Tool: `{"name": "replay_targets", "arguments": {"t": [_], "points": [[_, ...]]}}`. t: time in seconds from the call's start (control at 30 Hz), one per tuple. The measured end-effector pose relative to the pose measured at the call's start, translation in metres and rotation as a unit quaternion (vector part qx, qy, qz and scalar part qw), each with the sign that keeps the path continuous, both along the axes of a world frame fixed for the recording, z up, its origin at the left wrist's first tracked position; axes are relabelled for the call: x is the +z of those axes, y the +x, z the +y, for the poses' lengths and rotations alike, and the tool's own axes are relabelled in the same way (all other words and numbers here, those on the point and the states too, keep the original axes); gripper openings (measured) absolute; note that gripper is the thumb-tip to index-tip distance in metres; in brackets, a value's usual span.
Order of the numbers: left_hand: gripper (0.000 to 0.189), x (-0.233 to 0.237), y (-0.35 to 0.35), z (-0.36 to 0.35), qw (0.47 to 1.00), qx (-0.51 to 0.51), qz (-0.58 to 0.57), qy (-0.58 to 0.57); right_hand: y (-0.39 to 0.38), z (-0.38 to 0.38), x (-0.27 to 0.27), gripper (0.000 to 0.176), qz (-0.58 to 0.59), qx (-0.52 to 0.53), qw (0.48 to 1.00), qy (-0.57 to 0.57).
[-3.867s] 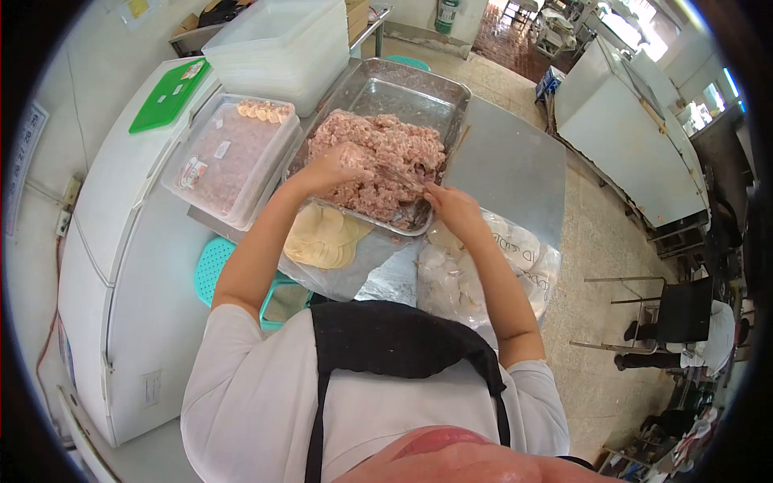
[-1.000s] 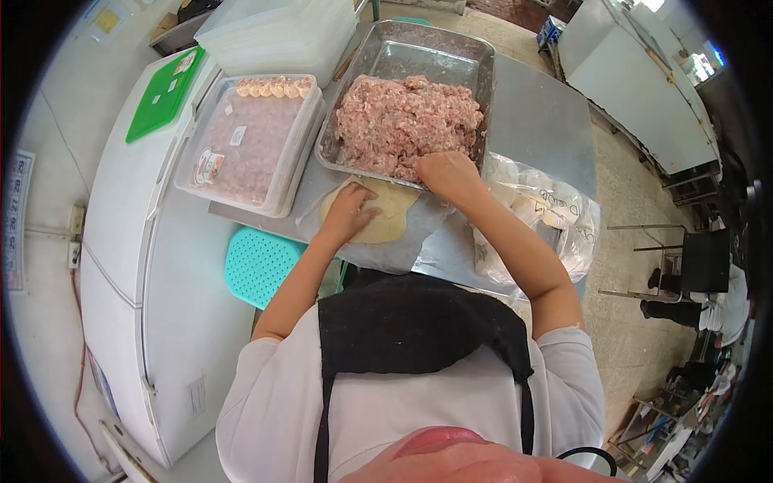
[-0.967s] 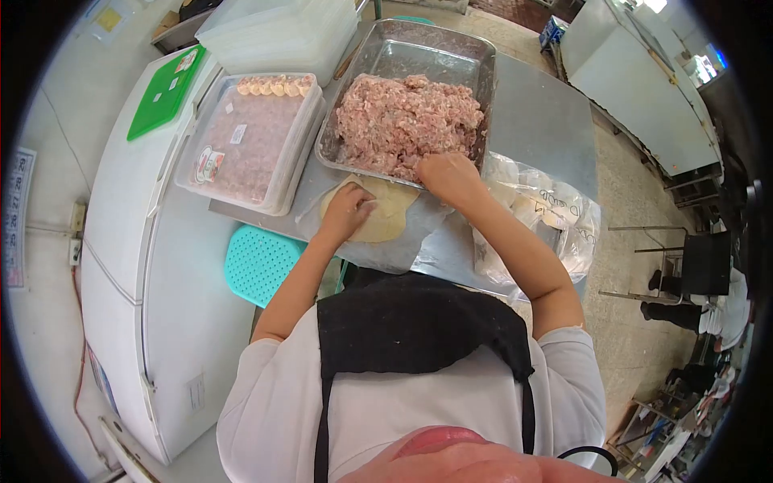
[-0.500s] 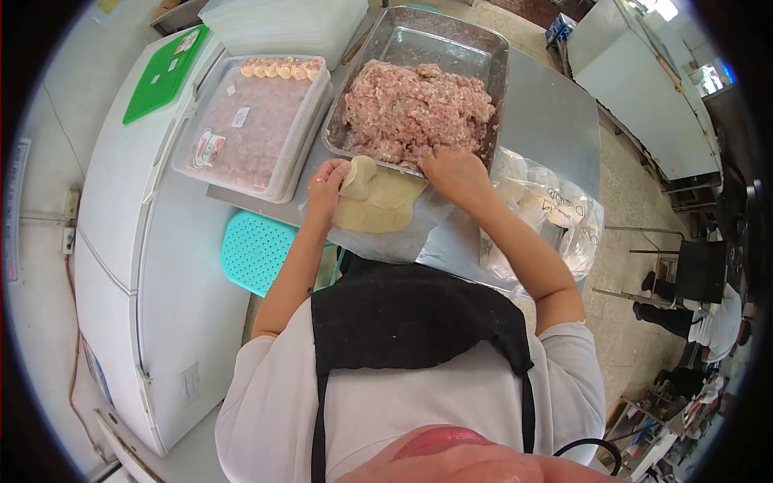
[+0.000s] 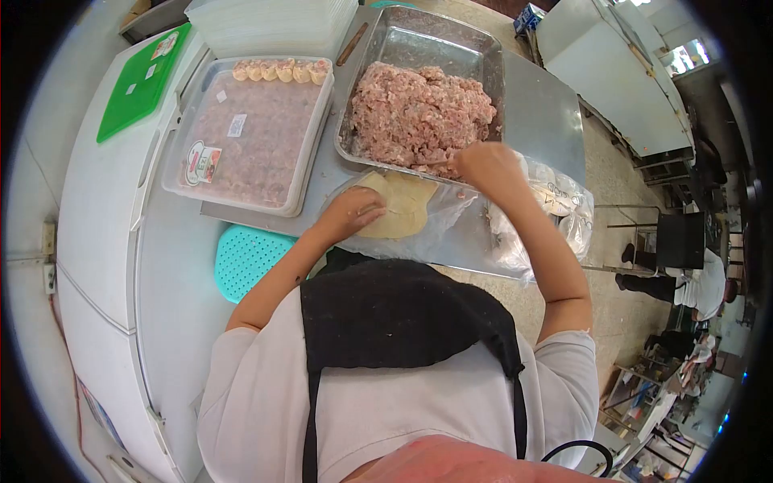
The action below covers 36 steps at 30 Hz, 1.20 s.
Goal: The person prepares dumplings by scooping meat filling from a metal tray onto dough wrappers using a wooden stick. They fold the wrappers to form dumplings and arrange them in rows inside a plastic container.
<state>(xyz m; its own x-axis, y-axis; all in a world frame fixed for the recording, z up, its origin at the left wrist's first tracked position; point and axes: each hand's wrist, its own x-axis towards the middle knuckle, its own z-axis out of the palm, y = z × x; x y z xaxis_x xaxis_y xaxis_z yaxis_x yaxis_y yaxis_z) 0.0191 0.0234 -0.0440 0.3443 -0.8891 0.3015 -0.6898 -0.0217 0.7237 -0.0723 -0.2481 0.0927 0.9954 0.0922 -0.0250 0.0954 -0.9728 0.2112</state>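
My left hand [image 5: 354, 211] is curled over the left side of a stack of thin yellowish dough wrappers [image 5: 409, 201]. Its fingers are closed, and whatever they hold is hidden. The wrappers lie on clear plastic at the near edge of the metal table. Just beyond stands a deep metal tray [image 5: 407, 42] with a large heap of pink minced meat [image 5: 419, 113]. My right hand [image 5: 487, 167] is at the tray's near right corner, against the meat. Its fingers are bent downward and closed; I cannot make out what is in them.
Left of the tray stands a lidded plastic container [image 5: 270, 173], with a row of filled dumplings [image 5: 282, 71] on top. A knife [image 5: 352, 45] lies behind. Plastic bags [image 5: 555, 201] are at right, a turquoise stool [image 5: 250, 262] below. A person [image 5: 700, 286] is far right.
My left hand has moved nearer and right, over the stack; the lifted wrapper edge no longer shows. My right hand has shifted slightly right at the tray's rim. The camera view has turned slightly.
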Motion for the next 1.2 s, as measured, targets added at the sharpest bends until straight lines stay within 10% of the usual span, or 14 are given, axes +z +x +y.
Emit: {"name": "replay_targets", "arguments": {"t": [0.07,0.3,0.37,0.5,0.6,0.67,0.7,0.77,0.9,0.97,1.2], "points": [[0.022,0.010,-0.001,0.002,0.996,0.070,0.010,-0.058,0.002,0.013,0.047,0.015,-0.011,-0.049,0.998,-0.029],[0.018,0.003,0.007,-0.002,0.997,0.053,-0.028,0.047,0.023,0.023,-0.039,0.013,-0.006,0.028,0.998,0.053],[0.017,0.003,0.003,-0.001,0.968,0.138,0.209,0.032,0.009,0.028,-0.044,0.018,-0.020,-0.002,0.997,0.079],[0.013,0.024,-0.001,-0.004,0.952,0.220,0.212,-0.030,0.001,0.012,-0.041,0.026,-0.019,-0.060,0.961,0.269],[0.013,0.037,-0.006,-0.009,0.805,0.230,0.533,-0.119,0.014,0.000,-0.038,0.031,-0.015,-0.048,0.927,0.371],[0.015,0.055,-0.010,-0.010,0.700,0.174,0.671,-0.173,0.037,0.001,-0.024,0.031,-0.021,-0.020,0.979,0.200],[0.015,0.049,-0.010,-0.009,0.701,0.178,0.669,-0.174,0.044,0.006,-0.028,0.031,-0.021,-0.017,0.979,0.203],[0.018,0.028,-0.007,-0.007,0.875,0.226,0.427,0.023,0.056,0.021,-0.041,0.033,0.029,0.028,0.996,0.076],[0.018,0.025,-0.016,-0.009,0.769,0.199,0.599,-0.102,0.036,0.035,-0.048,0.034,-0.007,0.071,0.991,0.114],[0.018,0.039,-0.018,-0.012,0.694,0.178,0.673,-0.183,0.026,0.020,-0.036,0.033,0.058,-0.081,0.925,0.366],[0.014,0.047,-0.019,-0.047,0.812,0.247,0.501,-0.169,0.009,0.036,-0.043,0.034,0.029,-0.126,0.740,0.660]]}}
